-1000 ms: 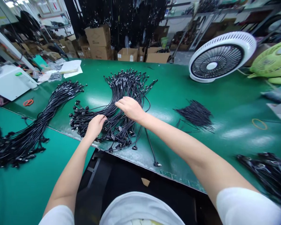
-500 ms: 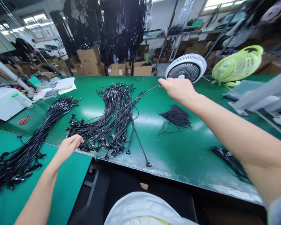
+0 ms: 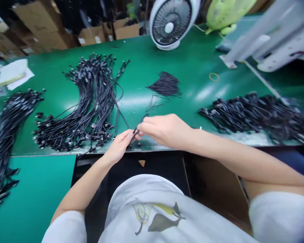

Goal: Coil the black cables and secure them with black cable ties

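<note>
Close to the bench's front edge, my left hand (image 3: 119,145) pinches a black cable (image 3: 134,133), which looks folded into a short loop. My right hand (image 3: 164,130) meets it there, its fingers closed on the same cable. Left of both hands spreads a large pile of black cables (image 3: 92,101) with small plugs at the ends. Beyond my right hand lies a heap of thin black ties (image 3: 166,84), with a few loose ones nearer. The cable's ends are partly hidden by my fingers.
A cable bundle (image 3: 14,118) lies far left, and another row of bundled cables (image 3: 253,114) lies right, beyond my forearm. A white fan (image 3: 169,27) and a green fan (image 3: 228,15) stand at the back. Papers (image 3: 16,75) rest left; a yellow rubber band (image 3: 214,77) lies right.
My right hand has come down from the far side with the cable to the front edge. My left hand has moved right to join it. The view has tilted down and turned right.
</note>
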The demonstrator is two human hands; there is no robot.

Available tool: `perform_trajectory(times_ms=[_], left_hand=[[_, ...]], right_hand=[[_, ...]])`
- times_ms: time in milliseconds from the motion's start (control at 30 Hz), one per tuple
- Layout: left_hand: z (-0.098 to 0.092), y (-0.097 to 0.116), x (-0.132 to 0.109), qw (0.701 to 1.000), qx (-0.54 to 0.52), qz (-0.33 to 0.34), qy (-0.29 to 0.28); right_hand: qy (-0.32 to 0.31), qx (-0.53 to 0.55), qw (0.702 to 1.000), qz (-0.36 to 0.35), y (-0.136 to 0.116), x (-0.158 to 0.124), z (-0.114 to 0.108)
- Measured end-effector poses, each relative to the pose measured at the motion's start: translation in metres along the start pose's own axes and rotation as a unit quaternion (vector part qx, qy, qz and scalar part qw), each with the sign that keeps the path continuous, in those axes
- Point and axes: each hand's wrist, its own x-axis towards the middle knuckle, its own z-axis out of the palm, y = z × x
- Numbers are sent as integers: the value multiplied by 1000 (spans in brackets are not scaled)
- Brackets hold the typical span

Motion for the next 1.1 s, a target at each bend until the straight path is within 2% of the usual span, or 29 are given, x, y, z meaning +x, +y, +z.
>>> perform_trajectory(times_ms=[100,200,267,367,467,567,633,767,867,933,1000,1100], left_hand=[[21,2,-4,993,-80,-53,-69],[28,10,-8,980,-166,-77,-80],[24,13,-10,976,-179,-91,-78],[9,16,-15,976,-174,-111,-65],[-12,22,-21,975,-200,-92,1],[-26,30,-26,967,-237,-50,73],[-30,34,-28,963,-250,-32,91],[-38,35,-32,975,-209,-30,71],[-47,33,-38,987,-146,-49,50],[-52,30,-39,988,-128,-64,52],[-52,26,-38,985,-134,-70,78],[-35,14,-29,982,-109,-30,152]], right_hand=[[35,13,995,96,27,-8,1],[43,60,988,133,50,-23,5],[39,86,985,142,64,-36,10],[41,103,980,167,82,-60,20],[57,113,971,201,94,-82,37],[66,125,968,209,93,-95,53],[80,118,966,216,88,-97,59],[140,108,952,250,83,-92,54],[149,109,945,268,86,-92,49],[145,78,950,266,86,-93,50],[123,7,962,245,77,-93,55],[27,-59,987,145,42,-85,69]])
